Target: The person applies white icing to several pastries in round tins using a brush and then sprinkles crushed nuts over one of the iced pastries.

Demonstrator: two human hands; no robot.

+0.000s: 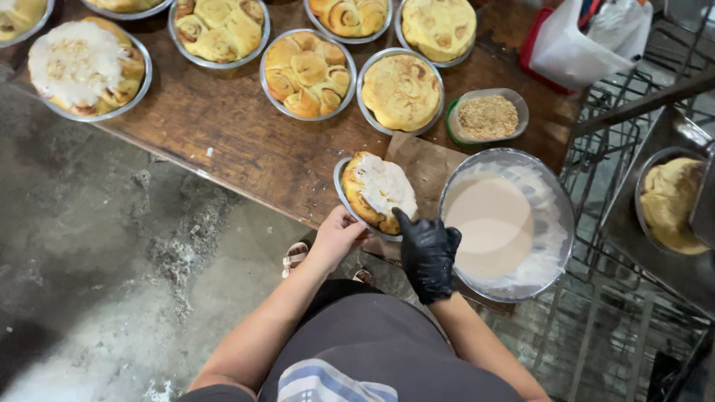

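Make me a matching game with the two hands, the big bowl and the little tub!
Things:
1. left hand
2. right hand
3. big bowl
4. little tub

What fits:
a. holds white icing
b. wears a black glove
c. holds brown crumbs
d. bare, holds the tin of iced rolls

Pairs: 1-d, 2-b, 3-a, 4-c

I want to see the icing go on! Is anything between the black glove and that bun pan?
Nothing visible. The gloved right hand already reaches the pan of buns, while the left hand holds its near rim.
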